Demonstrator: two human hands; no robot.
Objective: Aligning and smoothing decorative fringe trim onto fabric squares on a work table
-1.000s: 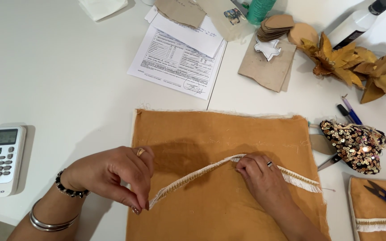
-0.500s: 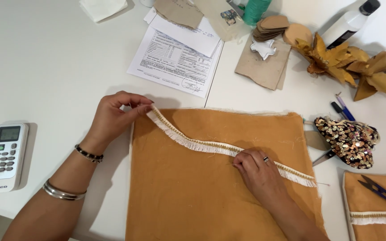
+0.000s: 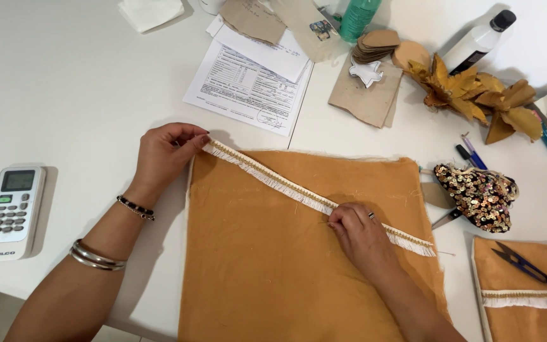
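Note:
A square of ochre fabric lies flat on the white table. A white fringe trim runs slanted across it, from the top left corner down to the right. My left hand pinches the trim's upper end at that corner. My right hand presses the trim onto the fabric near its middle, with the rest of the trim trailing past it to the right.
A white remote control lies at the left. Printed papers lie beyond the fabric. At the right are a sequinned piece, pens, dried yellow leaves, and a second ochre piece with snips.
My left hand carried the trim's end from the fabric's lower left up to its top left corner. The trim now lies stretched along a slant; my right hand stayed on it.

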